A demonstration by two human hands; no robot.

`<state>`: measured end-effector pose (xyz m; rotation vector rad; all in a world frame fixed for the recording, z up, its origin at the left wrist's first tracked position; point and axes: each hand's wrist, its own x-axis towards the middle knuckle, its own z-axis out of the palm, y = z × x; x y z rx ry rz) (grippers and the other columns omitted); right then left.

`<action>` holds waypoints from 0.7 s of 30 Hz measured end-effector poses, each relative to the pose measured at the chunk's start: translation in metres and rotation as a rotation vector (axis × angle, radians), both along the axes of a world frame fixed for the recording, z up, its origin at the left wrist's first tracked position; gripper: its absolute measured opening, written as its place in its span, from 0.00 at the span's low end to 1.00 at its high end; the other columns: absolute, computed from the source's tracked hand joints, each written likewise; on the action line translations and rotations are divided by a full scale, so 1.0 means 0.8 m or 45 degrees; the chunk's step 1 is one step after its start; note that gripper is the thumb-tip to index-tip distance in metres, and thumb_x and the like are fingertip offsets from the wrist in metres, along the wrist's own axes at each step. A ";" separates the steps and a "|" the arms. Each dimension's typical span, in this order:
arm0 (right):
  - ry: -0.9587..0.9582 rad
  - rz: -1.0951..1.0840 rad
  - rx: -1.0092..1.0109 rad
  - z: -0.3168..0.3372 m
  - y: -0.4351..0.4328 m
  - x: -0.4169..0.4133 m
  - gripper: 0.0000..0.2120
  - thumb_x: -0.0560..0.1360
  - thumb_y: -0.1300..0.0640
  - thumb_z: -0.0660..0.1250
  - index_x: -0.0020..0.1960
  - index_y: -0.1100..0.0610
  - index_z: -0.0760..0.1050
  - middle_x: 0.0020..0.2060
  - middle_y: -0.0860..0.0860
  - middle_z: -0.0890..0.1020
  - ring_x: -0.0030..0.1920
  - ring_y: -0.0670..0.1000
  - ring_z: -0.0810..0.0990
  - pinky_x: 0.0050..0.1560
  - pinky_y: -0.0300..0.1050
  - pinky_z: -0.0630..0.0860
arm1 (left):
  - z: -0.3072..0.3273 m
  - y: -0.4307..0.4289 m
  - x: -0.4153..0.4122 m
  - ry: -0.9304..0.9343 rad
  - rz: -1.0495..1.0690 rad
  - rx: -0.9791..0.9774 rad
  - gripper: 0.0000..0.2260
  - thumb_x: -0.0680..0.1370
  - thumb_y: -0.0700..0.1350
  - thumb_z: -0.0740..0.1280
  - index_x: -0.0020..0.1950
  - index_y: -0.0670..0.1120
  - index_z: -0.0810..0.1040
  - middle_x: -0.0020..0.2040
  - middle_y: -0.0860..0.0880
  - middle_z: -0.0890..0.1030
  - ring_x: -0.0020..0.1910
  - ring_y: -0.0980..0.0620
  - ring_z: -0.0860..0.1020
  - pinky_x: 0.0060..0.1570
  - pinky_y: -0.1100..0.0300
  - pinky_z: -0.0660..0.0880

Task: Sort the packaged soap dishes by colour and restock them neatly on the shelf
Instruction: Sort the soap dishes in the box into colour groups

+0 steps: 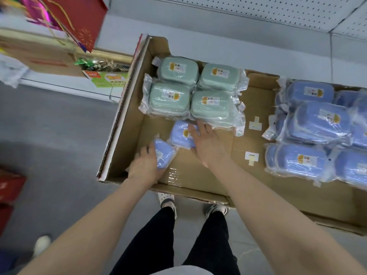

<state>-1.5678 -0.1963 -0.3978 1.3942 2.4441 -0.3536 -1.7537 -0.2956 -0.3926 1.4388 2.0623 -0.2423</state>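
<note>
A shallow cardboard tray [256,139] lies open across the middle of the head view, in front of a white pegboard panel [258,12] at the upper right. Four green soap dishes [193,90], each in clear wrap with a small label, form a two-by-two block at the upper centre of the tray, touching one another. At the right edge a heap of blue soap dishes [317,124] in the same wrap is stacked in overlapping layers, well apart from the green block. Two more blue ones lie at the tray's lower left. The left hand [145,165] grips the tilted blue soap dish [163,155] from its left side, fingers curled beneath it and thumb raised beside it. The right hand [208,143] rests with fingers fairly straight and spread on the flat blue soap dish [181,135] — this one sits just below the green block and just beside the tilted one. Two tape scraps [255,123] stick to the bare cardboard between the right hand and the blue heap. At the upper left hangs a red gift bag [79,16], with a green-and-white carton [107,78] below it. At the bottom, black trousers [158,245] and shoes [168,201] stand on grey floor [59,135].
</note>
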 end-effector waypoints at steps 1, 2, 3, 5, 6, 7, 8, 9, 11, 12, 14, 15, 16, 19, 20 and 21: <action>-0.021 -0.018 0.009 -0.001 -0.005 0.003 0.36 0.78 0.47 0.65 0.79 0.54 0.50 0.76 0.59 0.58 0.73 0.60 0.59 0.68 0.52 0.63 | 0.000 0.000 -0.001 -0.001 -0.001 -0.004 0.45 0.72 0.56 0.71 0.79 0.49 0.45 0.66 0.42 0.66 0.65 0.40 0.69 0.60 0.48 0.70; -0.031 -0.047 0.008 -0.001 -0.012 0.007 0.37 0.77 0.45 0.65 0.79 0.53 0.51 0.74 0.58 0.61 0.71 0.59 0.61 0.66 0.52 0.64 | 0.001 0.001 -0.002 0.002 -0.011 -0.006 0.45 0.72 0.55 0.71 0.79 0.48 0.46 0.66 0.42 0.66 0.65 0.40 0.68 0.59 0.48 0.70; -0.027 -0.083 0.003 0.001 -0.020 0.012 0.38 0.77 0.44 0.65 0.79 0.53 0.50 0.71 0.57 0.65 0.69 0.59 0.63 0.65 0.52 0.65 | 0.001 0.001 -0.003 0.006 -0.025 -0.005 0.44 0.72 0.54 0.71 0.78 0.48 0.47 0.67 0.42 0.66 0.65 0.40 0.68 0.59 0.48 0.70; -0.016 -0.153 -0.015 0.007 -0.034 0.026 0.40 0.76 0.42 0.65 0.79 0.52 0.49 0.67 0.57 0.69 0.66 0.59 0.67 0.65 0.53 0.67 | 0.003 0.003 -0.002 0.010 -0.060 0.005 0.44 0.71 0.53 0.72 0.78 0.47 0.48 0.67 0.41 0.65 0.65 0.40 0.68 0.59 0.48 0.71; -0.017 -0.179 -0.010 0.012 -0.039 0.035 0.39 0.75 0.41 0.64 0.79 0.52 0.49 0.66 0.58 0.70 0.65 0.59 0.68 0.65 0.53 0.68 | 0.006 0.004 -0.001 0.018 -0.087 0.007 0.45 0.70 0.53 0.73 0.78 0.47 0.49 0.68 0.42 0.64 0.65 0.40 0.68 0.59 0.48 0.71; -0.017 -0.194 0.012 0.019 -0.041 0.045 0.39 0.75 0.40 0.64 0.79 0.52 0.50 0.65 0.58 0.70 0.64 0.59 0.69 0.64 0.54 0.69 | 0.009 0.006 0.002 0.031 -0.131 0.017 0.46 0.69 0.54 0.73 0.78 0.47 0.48 0.68 0.42 0.64 0.65 0.41 0.68 0.59 0.48 0.72; -0.002 -0.204 0.050 0.028 -0.043 0.057 0.38 0.75 0.40 0.63 0.78 0.53 0.52 0.64 0.58 0.71 0.63 0.60 0.69 0.63 0.55 0.69 | 0.015 0.008 0.005 0.047 -0.184 0.033 0.47 0.69 0.55 0.73 0.78 0.46 0.48 0.68 0.42 0.64 0.65 0.41 0.67 0.59 0.48 0.72; 0.026 -0.212 0.090 0.040 -0.043 0.070 0.38 0.74 0.40 0.64 0.78 0.53 0.55 0.63 0.59 0.72 0.62 0.60 0.70 0.62 0.55 0.71 | 0.023 0.011 0.010 0.058 -0.233 0.055 0.47 0.68 0.56 0.72 0.78 0.46 0.48 0.68 0.42 0.64 0.64 0.41 0.67 0.58 0.48 0.72; 0.105 -0.227 0.180 0.064 -0.042 0.102 0.38 0.71 0.41 0.66 0.76 0.54 0.61 0.59 0.59 0.74 0.58 0.61 0.73 0.57 0.54 0.73 | 0.041 0.019 0.026 0.043 -0.330 0.114 0.46 0.68 0.58 0.71 0.78 0.47 0.49 0.67 0.42 0.65 0.63 0.40 0.68 0.58 0.47 0.73; 0.148 -0.243 0.231 0.077 -0.041 0.121 0.37 0.69 0.42 0.67 0.75 0.54 0.63 0.56 0.59 0.75 0.56 0.61 0.74 0.56 0.54 0.73 | 0.052 0.025 0.038 0.024 -0.390 0.150 0.45 0.67 0.58 0.70 0.78 0.46 0.50 0.66 0.42 0.66 0.62 0.40 0.69 0.57 0.46 0.73; 0.226 -0.291 0.322 0.103 -0.038 0.166 0.37 0.68 0.42 0.67 0.73 0.53 0.62 0.55 0.57 0.74 0.55 0.60 0.73 0.55 0.54 0.73 | 0.073 0.040 0.071 -0.016 -0.525 0.219 0.45 0.67 0.59 0.67 0.77 0.47 0.52 0.64 0.42 0.69 0.59 0.40 0.71 0.55 0.46 0.74; 0.255 -0.326 0.355 0.117 -0.036 0.191 0.37 0.69 0.42 0.68 0.74 0.53 0.61 0.56 0.57 0.74 0.56 0.60 0.73 0.56 0.54 0.73 | 0.083 0.050 0.093 -0.031 -0.608 0.263 0.44 0.66 0.59 0.67 0.78 0.47 0.52 0.64 0.42 0.70 0.59 0.40 0.71 0.55 0.46 0.74; 0.276 -0.373 0.380 0.130 -0.034 0.219 0.38 0.69 0.43 0.68 0.74 0.53 0.60 0.57 0.57 0.73 0.58 0.60 0.72 0.57 0.54 0.73 | 0.092 0.060 0.117 -0.041 -0.699 0.317 0.44 0.66 0.59 0.67 0.78 0.48 0.52 0.65 0.42 0.70 0.60 0.39 0.72 0.56 0.46 0.74; 0.231 -0.544 0.373 0.161 -0.037 0.314 0.39 0.70 0.46 0.69 0.77 0.54 0.58 0.63 0.56 0.70 0.63 0.60 0.68 0.63 0.54 0.70 | 0.118 0.089 0.208 -0.077 -0.944 0.458 0.42 0.69 0.56 0.69 0.78 0.48 0.53 0.69 0.43 0.68 0.64 0.42 0.70 0.62 0.49 0.71; 0.196 -0.595 0.377 0.168 -0.040 0.348 0.39 0.70 0.47 0.70 0.77 0.54 0.58 0.64 0.56 0.70 0.64 0.60 0.68 0.64 0.54 0.69 | 0.126 0.097 0.241 -0.101 -1.005 0.480 0.42 0.70 0.55 0.69 0.79 0.49 0.52 0.71 0.45 0.66 0.66 0.43 0.69 0.64 0.49 0.70; 0.161 -0.643 0.384 0.173 -0.044 0.381 0.39 0.69 0.48 0.70 0.76 0.54 0.59 0.63 0.56 0.70 0.63 0.60 0.69 0.64 0.54 0.69 | 0.132 0.104 0.274 -0.123 -1.060 0.493 0.41 0.71 0.54 0.69 0.79 0.51 0.50 0.73 0.46 0.64 0.68 0.44 0.67 0.66 0.50 0.69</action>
